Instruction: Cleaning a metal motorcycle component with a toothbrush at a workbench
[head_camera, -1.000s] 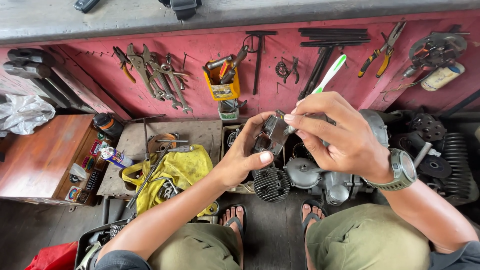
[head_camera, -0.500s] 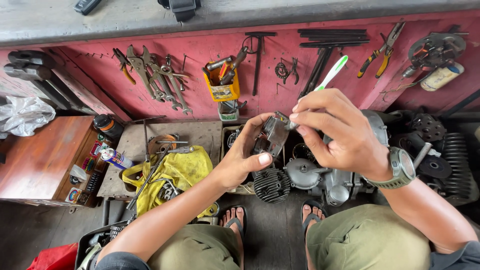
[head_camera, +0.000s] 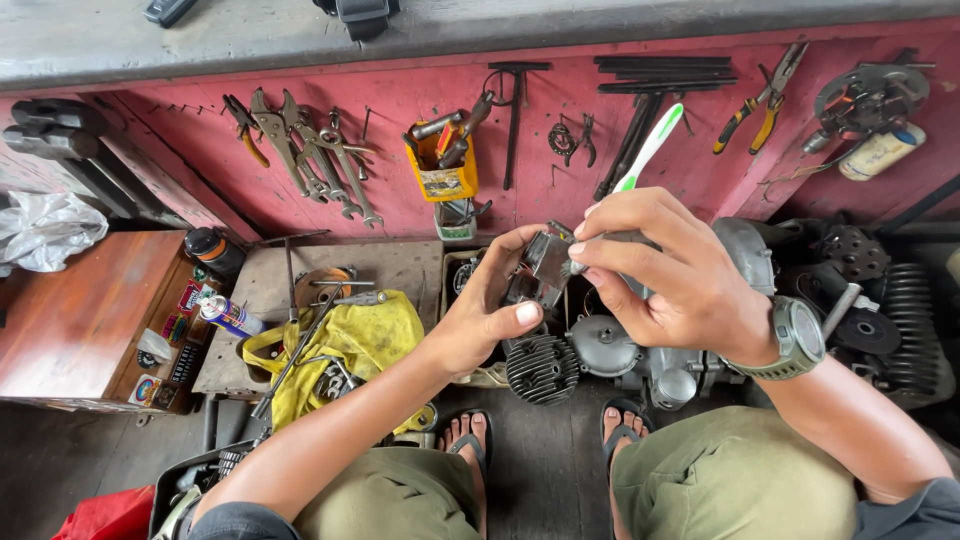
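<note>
Two hands (head_camera: 480, 315) (head_camera: 680, 280) around metal part (head_camera: 548, 265)

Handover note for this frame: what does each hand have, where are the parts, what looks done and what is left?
Left hand: holds a small grey metal part up at chest height.
Right hand: grips a green-and-white toothbrush, bristle end against the part.
Below, on the floor: finned cylinder and engine casing; yellow rag with wrenches to the left.
Done: part is in hand, brush applied.
Left: how clean the part is cannot be told.
</note>
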